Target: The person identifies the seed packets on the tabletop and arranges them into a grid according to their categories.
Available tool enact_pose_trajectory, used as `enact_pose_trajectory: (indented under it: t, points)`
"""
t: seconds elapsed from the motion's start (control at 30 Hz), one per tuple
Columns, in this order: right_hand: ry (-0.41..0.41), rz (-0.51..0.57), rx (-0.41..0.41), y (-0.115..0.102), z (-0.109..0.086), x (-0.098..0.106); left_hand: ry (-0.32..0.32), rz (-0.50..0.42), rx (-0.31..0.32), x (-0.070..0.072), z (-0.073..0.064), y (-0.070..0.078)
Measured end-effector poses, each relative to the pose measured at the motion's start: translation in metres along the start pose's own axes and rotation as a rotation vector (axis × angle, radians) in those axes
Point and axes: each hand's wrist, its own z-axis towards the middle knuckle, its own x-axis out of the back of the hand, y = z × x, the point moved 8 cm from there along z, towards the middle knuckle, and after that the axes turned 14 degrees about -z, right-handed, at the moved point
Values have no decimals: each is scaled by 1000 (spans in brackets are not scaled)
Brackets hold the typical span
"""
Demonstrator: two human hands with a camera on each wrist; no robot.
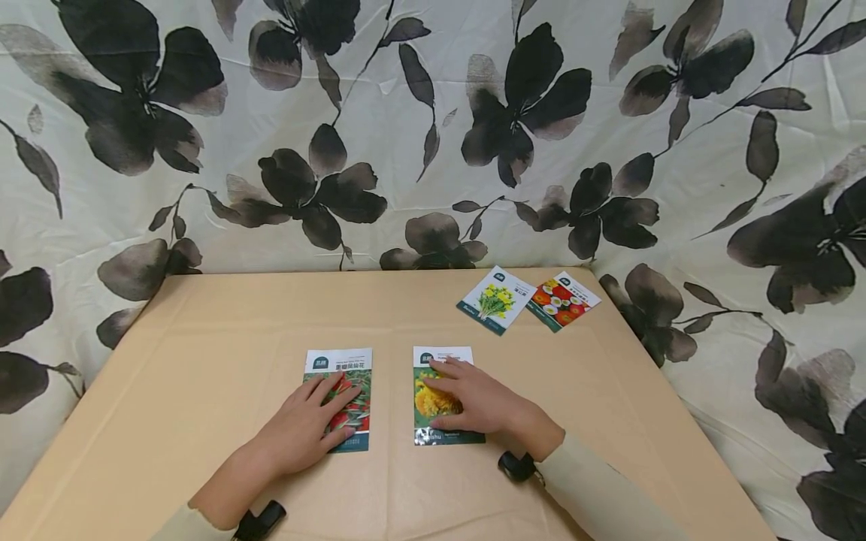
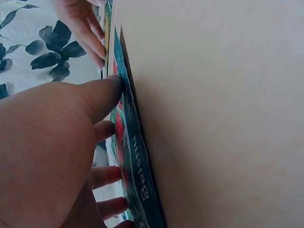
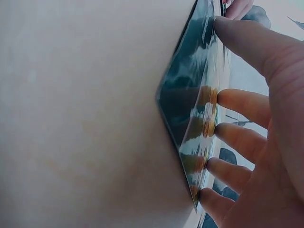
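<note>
Two seed packets lie flat on the table, side by side with a gap between them. My left hand (image 1: 304, 421) rests with spread fingers on the left seed packet (image 1: 358, 417), which has red flowers and a dark teal bottom band. On the right seed packet (image 1: 433, 406), printed with yellow flowers, my right hand (image 1: 483, 398) lies with its fingers apart. In the left wrist view the thumb (image 2: 107, 95) touches the packet close to its bottom band. Fingertips (image 3: 223, 102) press on the glossy, slightly wrinkled packet (image 3: 183, 107) in the right wrist view.
Toward the back right, a seed packet with a yellow-flowered plant (image 1: 496, 300) overlaps the edge of one with red and white flowers (image 1: 561, 300). A tan cloth covers the table (image 1: 223, 338). Behind it hangs a white curtain (image 1: 419, 195) with dark flowers.
</note>
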Motion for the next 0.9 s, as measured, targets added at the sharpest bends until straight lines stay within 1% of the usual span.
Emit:
enact_pose_trajectory:
  t: [0.27, 0.57, 0.77, 0.9]
  points:
    - [0, 15, 1, -1, 0, 0, -4, 8, -4, 0, 0, -1]
    - [7, 5, 1, 1, 2, -1, -1, 16, -9, 1, 2, -1]
    - [-1, 5, -7, 1, 2, -1, -3, 10, -5, 0, 2, -2]
    - [-1, 13, -9, 1, 2, -1, 6, 1, -17, 2, 1, 0]
